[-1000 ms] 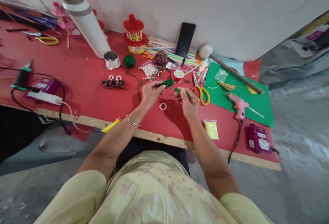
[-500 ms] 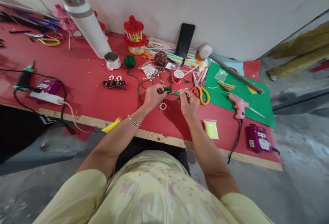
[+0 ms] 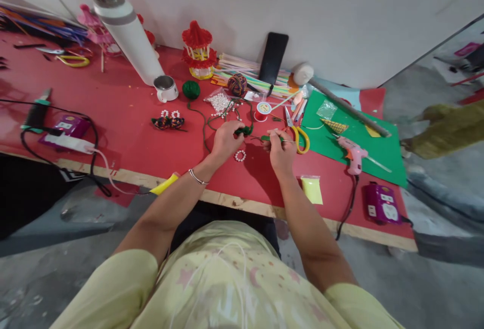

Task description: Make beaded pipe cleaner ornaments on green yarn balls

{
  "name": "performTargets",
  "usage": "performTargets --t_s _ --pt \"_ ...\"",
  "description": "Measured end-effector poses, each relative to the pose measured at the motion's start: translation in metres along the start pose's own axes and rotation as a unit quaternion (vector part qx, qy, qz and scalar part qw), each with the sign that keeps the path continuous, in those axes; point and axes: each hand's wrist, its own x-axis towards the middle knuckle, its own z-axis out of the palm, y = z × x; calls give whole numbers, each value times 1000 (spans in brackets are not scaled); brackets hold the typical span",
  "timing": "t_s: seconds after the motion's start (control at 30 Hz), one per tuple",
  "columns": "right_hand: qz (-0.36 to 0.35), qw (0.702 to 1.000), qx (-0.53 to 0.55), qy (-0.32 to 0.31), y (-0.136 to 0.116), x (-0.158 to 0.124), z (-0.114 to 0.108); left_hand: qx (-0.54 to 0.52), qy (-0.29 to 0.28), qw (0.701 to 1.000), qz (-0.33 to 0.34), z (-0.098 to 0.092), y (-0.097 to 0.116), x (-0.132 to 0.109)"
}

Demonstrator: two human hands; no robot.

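Observation:
My left hand [image 3: 226,142] is closed in a pinch on a small dark green crochet piece [image 3: 246,130]. A green strand trails from it toward the green yarn ball [image 3: 191,89] behind. In my right hand [image 3: 283,155] is a crochet hook [image 3: 266,138] with a green handle, its thin tip pointing left at the yarn. A gap separates the tip from the crochet piece, though a thin line between them is too fine to make out. Below my left fingers lies a ring of white beads [image 3: 240,155]. Yellow-handled scissors [image 3: 303,141] rest just right of my right hand.
Behind the hands are a bag of white beads [image 3: 219,102], a red thread spool [image 3: 262,111] and a multicoloured yarn ball [image 3: 237,84]. A pink glue gun [image 3: 354,155] lies right. A tall white bottle [image 3: 130,39] stands left. Another person's trouser leg [image 3: 446,130] shows far right.
My right hand with the crochet hook has moved slightly right, widening the gap to my left hand. At the far right, the other person's legs have shifted.

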Motion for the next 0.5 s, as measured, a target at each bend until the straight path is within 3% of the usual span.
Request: performTargets --t_s 0.2,0.33,0.5 --pt "12 999 23 -28 -5 -3 2 -72 9 993 -97 1 -10 7" --pt "7 999 18 -45 -7 -5 3 -149 3 973 -176 0 -1 6" --pt "-3 998 12 -54 -7 -7 4 -183 -5 962 -200 -3 9 5"
